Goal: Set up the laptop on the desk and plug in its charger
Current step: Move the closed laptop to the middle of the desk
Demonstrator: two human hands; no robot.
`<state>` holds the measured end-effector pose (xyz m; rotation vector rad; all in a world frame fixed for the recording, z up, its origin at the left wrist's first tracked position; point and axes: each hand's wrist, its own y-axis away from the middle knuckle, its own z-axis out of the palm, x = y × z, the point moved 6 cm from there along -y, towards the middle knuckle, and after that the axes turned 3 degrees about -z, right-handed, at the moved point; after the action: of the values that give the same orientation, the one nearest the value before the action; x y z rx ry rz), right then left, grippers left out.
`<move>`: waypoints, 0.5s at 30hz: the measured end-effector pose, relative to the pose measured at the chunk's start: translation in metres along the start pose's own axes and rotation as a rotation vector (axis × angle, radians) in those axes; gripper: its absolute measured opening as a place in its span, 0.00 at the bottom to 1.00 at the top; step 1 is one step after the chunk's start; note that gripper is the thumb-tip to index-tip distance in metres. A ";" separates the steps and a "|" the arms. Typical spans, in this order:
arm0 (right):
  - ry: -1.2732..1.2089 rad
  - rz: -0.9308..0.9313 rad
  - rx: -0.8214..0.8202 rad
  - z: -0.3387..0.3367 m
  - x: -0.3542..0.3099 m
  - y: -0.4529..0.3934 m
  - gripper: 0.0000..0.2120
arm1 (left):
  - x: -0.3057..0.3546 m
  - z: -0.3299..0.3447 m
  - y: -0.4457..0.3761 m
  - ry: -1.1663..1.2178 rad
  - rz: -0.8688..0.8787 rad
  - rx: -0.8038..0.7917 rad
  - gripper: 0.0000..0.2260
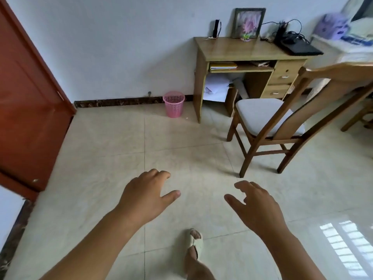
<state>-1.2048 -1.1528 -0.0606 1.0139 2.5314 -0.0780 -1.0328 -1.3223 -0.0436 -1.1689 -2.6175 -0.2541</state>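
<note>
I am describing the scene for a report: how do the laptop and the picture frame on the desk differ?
The laptop lies flat and closed at the right end of the desk; the picture frame stands upright against the wall. The laptop is black; the frame shows a pink flower. Neither is touched by a hand.

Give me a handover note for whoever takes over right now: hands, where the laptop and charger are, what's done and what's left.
Left hand: open, empty, held out over the floor.
Right hand: open, empty, likewise.
Laptop: closed, lying flat at the right end of the desk, across the room.
Charger cables: a dark tangle behind the laptop near the wall; whether anything is plugged in cannot be told from here.
Chair: stands in front of the desk, on its right side.
Done: nothing visible yet.
Left: walk to the desk, position and open the laptop, plug in the charger.
</note>
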 end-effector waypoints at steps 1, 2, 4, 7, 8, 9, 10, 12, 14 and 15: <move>-0.003 0.012 0.000 -0.004 0.006 -0.029 0.21 | 0.003 0.000 -0.032 -0.002 0.002 -0.010 0.25; -0.006 0.024 -0.003 -0.009 0.011 -0.058 0.21 | 0.005 -0.002 -0.062 -0.010 -0.001 -0.019 0.25; -0.018 0.041 -0.002 -0.021 0.015 -0.120 0.21 | 0.007 -0.013 -0.125 -0.012 0.003 -0.022 0.25; -0.029 0.021 -0.007 -0.039 0.002 -0.191 0.21 | 0.007 -0.036 -0.192 -0.008 0.026 0.027 0.24; -0.030 0.015 -0.009 -0.043 -0.002 -0.219 0.21 | 0.003 -0.040 -0.215 0.000 0.023 0.036 0.24; -0.033 0.004 -0.008 -0.048 -0.009 -0.247 0.22 | -0.003 -0.045 -0.239 0.011 0.017 0.045 0.24; -0.032 -0.007 -0.012 -0.052 -0.016 -0.269 0.22 | -0.007 -0.048 -0.258 0.018 0.007 0.048 0.24; -0.024 -0.033 -0.027 -0.052 -0.030 -0.321 0.22 | -0.025 -0.049 -0.303 0.033 -0.024 0.037 0.24; -0.006 -0.049 -0.034 -0.048 -0.042 -0.373 0.22 | -0.046 -0.047 -0.352 0.049 -0.054 0.029 0.24; -0.004 -0.053 -0.037 -0.046 -0.047 -0.395 0.22 | -0.053 -0.046 -0.373 0.050 -0.059 0.026 0.24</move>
<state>-1.4557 -1.4645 -0.0391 0.9323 2.5468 -0.0483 -1.2706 -1.6186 -0.0358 -1.0640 -2.6069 -0.2564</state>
